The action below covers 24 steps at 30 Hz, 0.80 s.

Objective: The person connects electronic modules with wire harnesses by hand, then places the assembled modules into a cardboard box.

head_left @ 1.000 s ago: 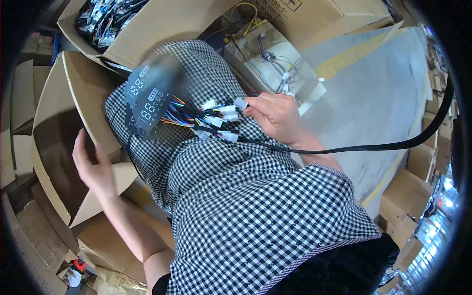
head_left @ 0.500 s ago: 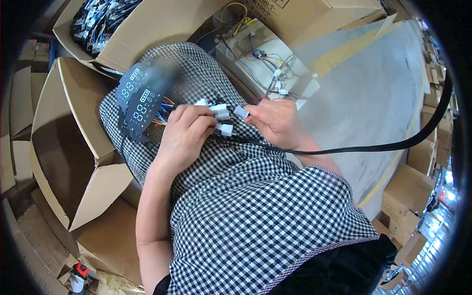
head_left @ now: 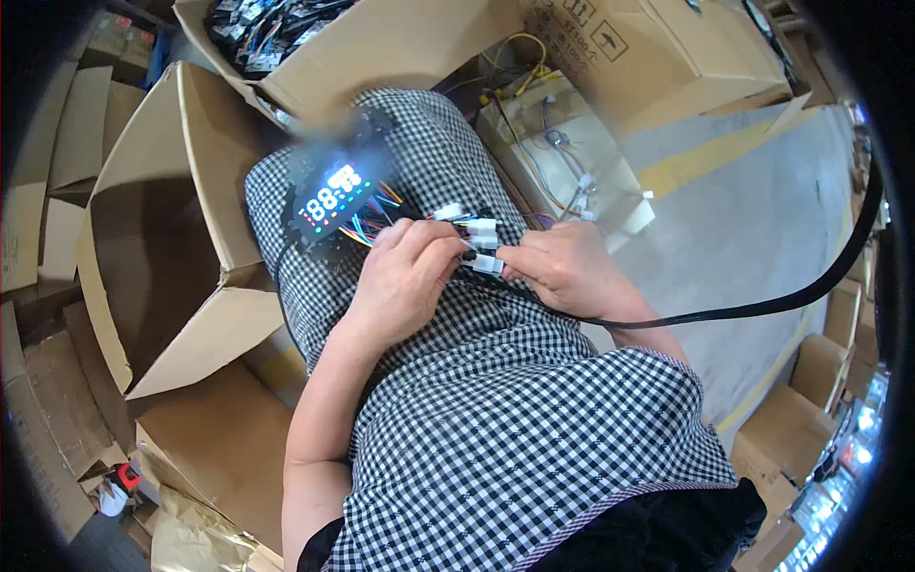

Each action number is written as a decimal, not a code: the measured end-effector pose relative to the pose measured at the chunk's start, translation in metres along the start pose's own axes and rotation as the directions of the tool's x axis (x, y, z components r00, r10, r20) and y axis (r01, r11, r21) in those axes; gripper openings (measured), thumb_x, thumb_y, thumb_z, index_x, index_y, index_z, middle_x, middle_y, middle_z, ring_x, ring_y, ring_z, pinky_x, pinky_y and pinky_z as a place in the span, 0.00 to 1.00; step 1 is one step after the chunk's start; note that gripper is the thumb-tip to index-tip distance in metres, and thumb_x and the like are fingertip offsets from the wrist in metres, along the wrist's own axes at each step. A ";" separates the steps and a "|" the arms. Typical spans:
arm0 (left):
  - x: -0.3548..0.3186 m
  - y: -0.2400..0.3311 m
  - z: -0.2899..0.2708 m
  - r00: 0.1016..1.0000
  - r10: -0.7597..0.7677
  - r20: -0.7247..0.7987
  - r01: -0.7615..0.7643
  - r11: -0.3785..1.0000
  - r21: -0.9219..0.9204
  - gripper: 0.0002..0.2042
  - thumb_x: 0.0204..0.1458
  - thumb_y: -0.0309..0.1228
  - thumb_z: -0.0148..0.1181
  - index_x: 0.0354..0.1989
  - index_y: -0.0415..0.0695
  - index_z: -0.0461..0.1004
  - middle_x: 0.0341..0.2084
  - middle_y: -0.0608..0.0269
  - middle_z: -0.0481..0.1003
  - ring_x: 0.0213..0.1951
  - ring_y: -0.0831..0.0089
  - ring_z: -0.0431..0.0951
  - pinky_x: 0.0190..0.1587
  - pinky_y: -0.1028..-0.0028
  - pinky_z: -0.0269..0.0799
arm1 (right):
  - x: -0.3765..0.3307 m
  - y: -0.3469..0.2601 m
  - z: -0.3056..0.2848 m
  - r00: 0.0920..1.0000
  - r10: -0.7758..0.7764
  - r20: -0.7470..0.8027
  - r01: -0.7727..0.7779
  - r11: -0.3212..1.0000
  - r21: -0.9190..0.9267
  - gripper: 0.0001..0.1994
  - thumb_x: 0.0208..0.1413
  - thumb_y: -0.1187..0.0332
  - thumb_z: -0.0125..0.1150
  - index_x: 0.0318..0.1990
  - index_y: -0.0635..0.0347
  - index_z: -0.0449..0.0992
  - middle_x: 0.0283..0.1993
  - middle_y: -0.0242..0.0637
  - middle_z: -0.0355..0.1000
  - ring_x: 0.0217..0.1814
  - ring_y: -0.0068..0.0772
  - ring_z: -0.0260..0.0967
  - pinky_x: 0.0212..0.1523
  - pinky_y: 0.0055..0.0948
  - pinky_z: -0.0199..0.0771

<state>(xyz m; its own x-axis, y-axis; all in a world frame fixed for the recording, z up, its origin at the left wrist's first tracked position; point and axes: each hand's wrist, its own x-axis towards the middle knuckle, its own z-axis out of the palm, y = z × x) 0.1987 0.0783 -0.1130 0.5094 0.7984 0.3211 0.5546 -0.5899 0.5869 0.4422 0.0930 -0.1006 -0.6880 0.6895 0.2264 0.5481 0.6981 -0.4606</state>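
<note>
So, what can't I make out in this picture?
All in the head view:
What the left hand holds, if anything: the hand itself covers it.
How the right hand meets the white connector: too small.
The lit panel's far end: blurred by haze.
The wire pile: cut off by the top edge.

blk/wht chkd apron [head_left: 515,429] | narrow trim [head_left: 610,498] | blk L slv [head_left: 320,547] | blk cloth [head_left: 658,534] | L hand [head_left: 405,284] bare | R hand [head_left: 569,271] bare
</note>
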 end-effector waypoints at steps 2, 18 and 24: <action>0.002 0.011 -0.006 0.999 -0.015 0.040 0.016 1.000 -0.020 0.20 0.42 0.22 0.63 0.48 0.42 0.72 0.41 0.58 0.73 0.41 0.60 0.74 0.44 0.64 0.69 | 0.002 -0.003 -0.002 1.000 -0.004 -0.003 0.004 1.000 0.006 0.05 0.49 0.65 0.67 0.31 0.49 0.76 0.20 0.27 0.69 0.22 0.30 0.72 0.21 0.33 0.65; -0.019 -0.042 -0.013 0.975 0.116 0.188 -0.198 0.836 0.512 0.07 0.41 0.33 0.58 0.30 0.53 0.78 0.38 0.71 0.70 0.35 0.74 0.72 0.35 0.73 0.67 | 0.008 -0.001 0.022 0.990 -0.025 -0.136 0.049 0.984 0.173 0.09 0.49 0.67 0.69 0.37 0.54 0.78 0.22 0.29 0.70 0.21 0.33 0.69 0.22 0.33 0.64; -0.024 -0.041 -0.019 0.994 0.091 -0.069 -0.071 0.967 0.243 0.13 0.35 0.33 0.69 0.34 0.52 0.79 0.33 0.72 0.76 0.30 0.71 0.74 0.31 0.71 0.67 | 0.012 -0.003 0.017 0.986 -0.021 -0.167 0.044 0.990 0.135 0.09 0.48 0.67 0.70 0.36 0.55 0.79 0.21 0.29 0.69 0.20 0.32 0.69 0.21 0.32 0.63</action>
<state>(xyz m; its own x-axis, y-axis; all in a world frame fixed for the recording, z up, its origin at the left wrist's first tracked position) 0.1507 0.0853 -0.1305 0.5112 0.7481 0.4231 0.6601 -0.6570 0.3641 0.4240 0.0962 -0.1109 -0.6106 0.6969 0.3762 0.4480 0.6957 -0.5615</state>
